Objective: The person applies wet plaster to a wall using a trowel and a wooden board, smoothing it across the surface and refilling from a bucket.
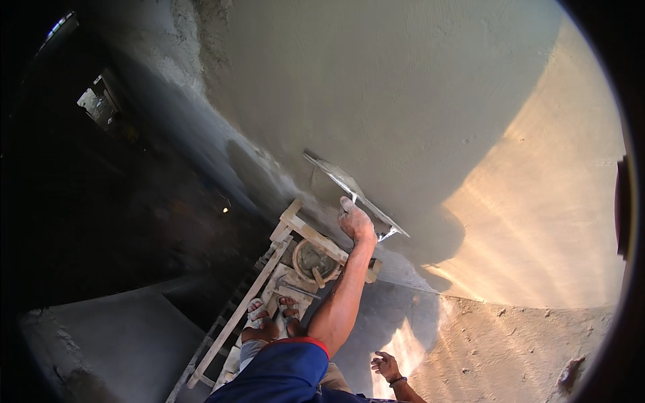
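Plastering a wall, seen from above the worker's head. The left hand (356,224) is raised with its grip closed round the handle of a steel trowel (353,193), whose long blade lies flat against the wet grey wall (403,80) at a slant, just above the point where fresh plaster meets the floor line. The right hand (387,366) hangs low and free beside the hip, fingers loosely spread and holding nothing. The worker stands in sandals (272,310) on a wooden scaffold (282,248); a round pan (316,260), apparently holding mortar though the view is too dim to be sure, rests on the planks just beyond the feet, with a small tool (295,290) lying near it. Sunlight falls on the right part of the wall and on the rough floor (510,349). The step in hand looks to be smoothing the coat already laid. The next move would call for steady, even pressure, the blade's leading edge kept slightly lifted, and firm footing on the narrow planks.
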Tool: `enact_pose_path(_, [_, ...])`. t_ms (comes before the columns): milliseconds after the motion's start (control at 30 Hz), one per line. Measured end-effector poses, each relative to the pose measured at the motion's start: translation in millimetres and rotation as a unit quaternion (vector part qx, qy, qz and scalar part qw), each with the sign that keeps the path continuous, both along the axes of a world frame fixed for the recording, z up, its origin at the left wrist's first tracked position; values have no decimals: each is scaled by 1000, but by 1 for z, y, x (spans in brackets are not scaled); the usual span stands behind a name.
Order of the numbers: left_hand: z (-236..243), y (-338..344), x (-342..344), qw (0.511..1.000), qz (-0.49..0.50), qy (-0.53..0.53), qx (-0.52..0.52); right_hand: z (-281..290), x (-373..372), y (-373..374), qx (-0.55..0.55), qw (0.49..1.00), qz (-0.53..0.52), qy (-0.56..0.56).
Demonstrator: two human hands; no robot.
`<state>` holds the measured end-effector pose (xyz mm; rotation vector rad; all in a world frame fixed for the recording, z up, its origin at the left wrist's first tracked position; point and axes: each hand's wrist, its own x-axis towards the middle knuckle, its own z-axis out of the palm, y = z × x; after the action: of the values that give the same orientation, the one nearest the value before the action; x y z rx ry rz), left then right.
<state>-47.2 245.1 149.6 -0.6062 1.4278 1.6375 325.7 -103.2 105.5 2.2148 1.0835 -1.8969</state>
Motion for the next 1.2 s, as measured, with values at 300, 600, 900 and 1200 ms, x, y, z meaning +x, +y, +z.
enact_pose_path(300, [222,-18,-5,927,-122,348,70,34,27,18,-10,992,-113,59])
enact_pose_path(600, [359,-86,78,771,-145,480,394,90,-23,36,37,999,-17,8])
enact_pose_path(900, [-17,-97,-9,919,115,-281,251,81,-11,6,-28,998,9,-51])
enact_pose_path(1200, [-176,-24,-50,943,56,-239,225,48,22,6,-86,995,-18,-54])
